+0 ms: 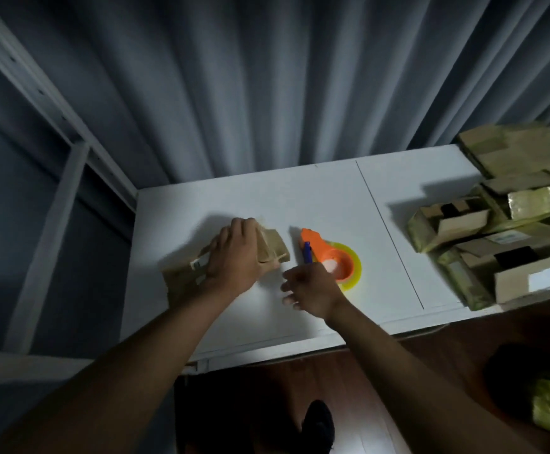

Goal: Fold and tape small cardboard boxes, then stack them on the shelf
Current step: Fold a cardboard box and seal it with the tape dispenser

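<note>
Rightward, box pile [503, 221] crowds table [316, 198]; tape dispenser [329, 253] central.

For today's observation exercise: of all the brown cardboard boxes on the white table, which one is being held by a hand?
The small brown cardboard box left of the orange tape dispenser, gripped by the left hand. The other boxes lie untouched, piled at the table's right end.

Your left hand [236, 253] hides much of the cardboard box [268, 245]; the box pile [496, 217] runs off the right edge, blurred.
</note>
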